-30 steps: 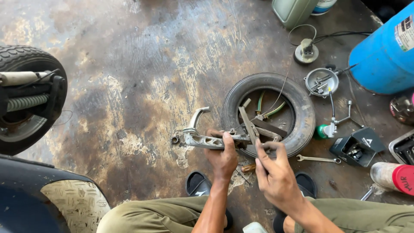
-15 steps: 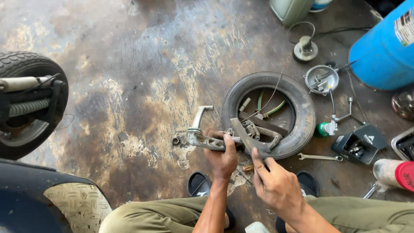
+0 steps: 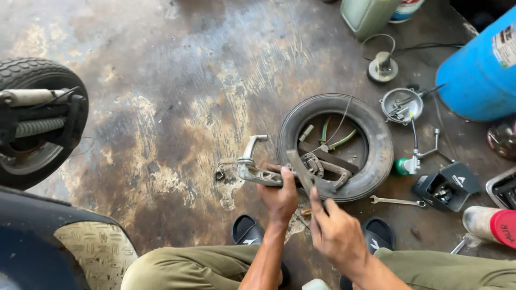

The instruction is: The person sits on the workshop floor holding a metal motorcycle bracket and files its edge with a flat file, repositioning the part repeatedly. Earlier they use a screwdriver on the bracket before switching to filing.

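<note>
From the head view, the left hand (image 3: 279,198) is clamped around a grey cast-metal lever bracket (image 3: 258,171) held above the stained concrete floor (image 3: 177,107), near the black rubber tyre (image 3: 376,161) (lying flat). The right hand (image 3: 336,233) grips a thin metal tool (image 3: 302,174), fingers closed.

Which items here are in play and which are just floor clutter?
In hand: left hand grips grey metal bracket; right hand on flat metal bar.
Lying about: tyre, spanner, blue drum, socket box.
</note>
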